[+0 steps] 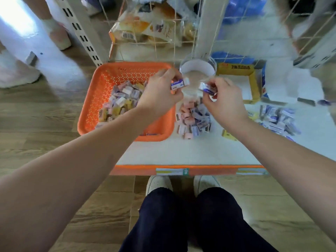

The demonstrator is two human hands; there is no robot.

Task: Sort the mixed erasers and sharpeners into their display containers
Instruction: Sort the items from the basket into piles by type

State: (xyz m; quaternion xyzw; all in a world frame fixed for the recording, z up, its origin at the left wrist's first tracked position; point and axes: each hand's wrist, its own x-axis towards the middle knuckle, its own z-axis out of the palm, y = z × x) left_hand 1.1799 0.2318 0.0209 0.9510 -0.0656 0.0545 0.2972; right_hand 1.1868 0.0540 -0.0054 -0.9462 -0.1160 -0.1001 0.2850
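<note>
Dark trousers [181,224] and pale shoes [159,182] sit closest, below a white shelf [181,151] with an orange front edge. On the shelf, an orange basket [94,99] at left holds mixed erasers and sharpeners. A yellow box [252,84] stands at right, and a clear jar [197,70] is between them at the back. A loose mixed pile [194,119] lies in front of the jar.

I hold both hands up beside the jar's mouth, I judge ready to drop erasers in. My left hand [160,91] pinches a blue-sleeved eraser [179,83] in curled fingers. It lies left to right, with its bare white end pointing right at the jar. My right hand [223,99] pinches a second eraser [207,88], slanted, its white end pointing up-left toward the jar.
</note>
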